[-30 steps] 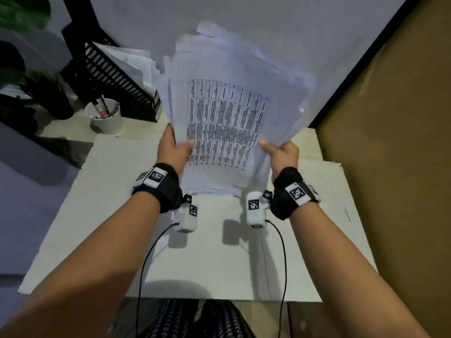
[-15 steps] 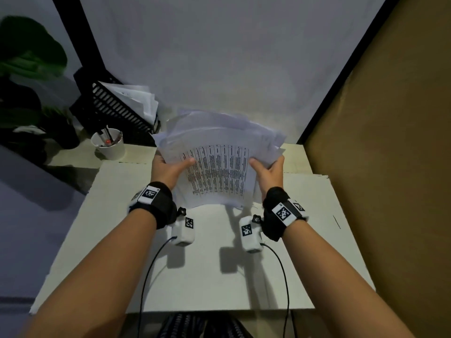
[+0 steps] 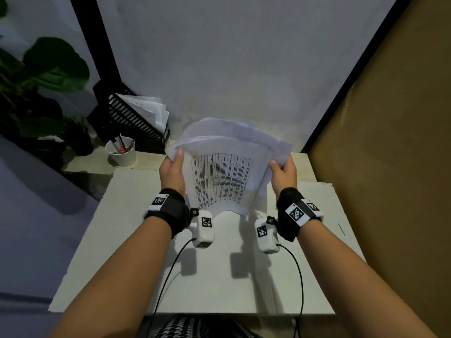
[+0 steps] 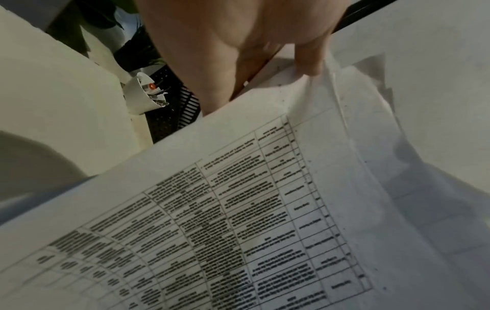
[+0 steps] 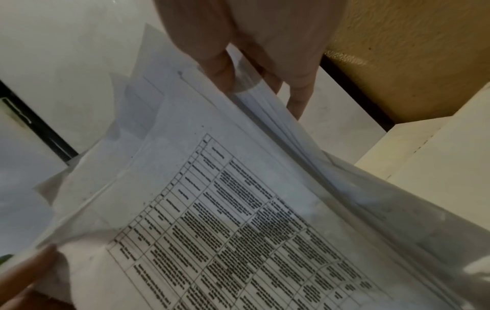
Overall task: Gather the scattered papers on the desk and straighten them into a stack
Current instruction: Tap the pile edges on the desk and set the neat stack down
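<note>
A loose bundle of white papers (image 3: 220, 181) stands tilted over the far middle of the white desk (image 3: 136, 252), its top sheet printed with a table. My left hand (image 3: 172, 170) grips the bundle's left edge, thumb on the front. My right hand (image 3: 283, 173) grips the right edge the same way. In the left wrist view the papers (image 4: 265, 209) fill the lower frame with my left hand (image 4: 238, 52) at their edge. In the right wrist view my right hand (image 5: 252, 63) pinches several uneven sheet edges of the papers (image 5: 212, 209). The bundle's lower edge looks close to the desk.
A white cup of pens (image 3: 121, 151) stands at the desk's back left. Behind it a black file rack (image 3: 127, 118) holds more sheets. A plant (image 3: 44, 76) fills the left. A brown wall (image 3: 390, 167) runs close along the right; a white wall is behind.
The bundle has come down from a high, raised position to just above the desk. Both hands have shifted higher up along the paper's side edges.
</note>
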The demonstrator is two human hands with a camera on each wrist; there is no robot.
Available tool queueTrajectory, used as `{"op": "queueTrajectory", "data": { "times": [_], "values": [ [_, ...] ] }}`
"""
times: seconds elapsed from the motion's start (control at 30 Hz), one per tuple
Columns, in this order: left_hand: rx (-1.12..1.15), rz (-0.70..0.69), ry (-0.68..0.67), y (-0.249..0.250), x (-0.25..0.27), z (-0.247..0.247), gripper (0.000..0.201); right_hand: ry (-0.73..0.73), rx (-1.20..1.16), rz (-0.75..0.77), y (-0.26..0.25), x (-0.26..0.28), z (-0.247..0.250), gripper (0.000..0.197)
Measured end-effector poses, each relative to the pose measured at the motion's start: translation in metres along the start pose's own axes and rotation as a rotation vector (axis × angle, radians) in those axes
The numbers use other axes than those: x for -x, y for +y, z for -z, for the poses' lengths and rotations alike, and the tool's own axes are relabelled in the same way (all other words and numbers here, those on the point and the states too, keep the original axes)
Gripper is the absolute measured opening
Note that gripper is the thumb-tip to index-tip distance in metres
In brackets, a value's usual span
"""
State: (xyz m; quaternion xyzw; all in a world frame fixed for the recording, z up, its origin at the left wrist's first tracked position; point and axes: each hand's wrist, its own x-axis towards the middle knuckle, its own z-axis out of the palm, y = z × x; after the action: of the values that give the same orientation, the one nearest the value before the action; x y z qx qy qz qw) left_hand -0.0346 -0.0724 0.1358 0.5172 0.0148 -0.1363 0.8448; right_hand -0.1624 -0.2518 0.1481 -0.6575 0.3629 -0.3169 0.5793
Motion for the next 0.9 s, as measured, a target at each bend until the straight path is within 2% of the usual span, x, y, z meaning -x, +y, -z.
{"op": "queueTrajectory", "data": {
  "times": [0.1, 0.2, 0.27, 0.33, 0.47, 0.53, 0.6, 0.67, 0.77, 0.83, 0.9],
  "values": [
    [-0.067, -0.019, 0.000, 0.002, -0.005, 0.001, 0.022, -0.009, -0.059, -0.007, 0.001, -0.001, 0.000, 0.036],
    [-0.138, -0.079, -0.102, 0.009, -0.005, -0.003, 0.018, -0.028, -0.117, -0.039, 0.002, 0.001, 0.003, 0.034],
    [-0.196, -0.156, -0.227, 0.011, -0.006, -0.005, 0.034, -0.027, -0.131, -0.064, 0.003, 0.001, 0.005, 0.036],
    [-0.296, -0.203, -0.270, 0.010, -0.008, -0.006, 0.051, -0.026, -0.111, -0.060, 0.003, 0.003, 0.006, 0.040],
    [-0.422, -0.240, -0.232, 0.002, -0.005, -0.014, 0.080, -0.102, 0.001, -0.027, 0.000, 0.010, 0.008, 0.055],
    [-0.416, -0.245, -0.164, -0.002, -0.007, -0.016, 0.087, -0.130, 0.058, 0.002, 0.002, 0.013, 0.008, 0.066],
    [-0.392, -0.191, -0.139, -0.005, -0.013, -0.014, 0.091, -0.138, 0.090, 0.005, 0.004, 0.013, 0.009, 0.076],
    [-0.397, -0.106, -0.149, -0.010, -0.019, -0.008, 0.089, -0.135, 0.068, -0.020, 0.008, 0.011, 0.012, 0.081],
    [-0.414, -0.002, -0.177, -0.016, -0.023, -0.001, 0.071, -0.112, -0.030, -0.039, 0.013, 0.007, 0.014, 0.079],
    [-0.438, 0.077, -0.180, -0.019, -0.026, -0.002, 0.061, -0.102, -0.073, -0.064, 0.011, 0.004, 0.011, 0.072],
    [-0.496, 0.088, -0.187, -0.018, -0.027, -0.006, 0.047, -0.086, -0.054, -0.076, 0.008, 0.001, 0.004, 0.054]
  ]
}}
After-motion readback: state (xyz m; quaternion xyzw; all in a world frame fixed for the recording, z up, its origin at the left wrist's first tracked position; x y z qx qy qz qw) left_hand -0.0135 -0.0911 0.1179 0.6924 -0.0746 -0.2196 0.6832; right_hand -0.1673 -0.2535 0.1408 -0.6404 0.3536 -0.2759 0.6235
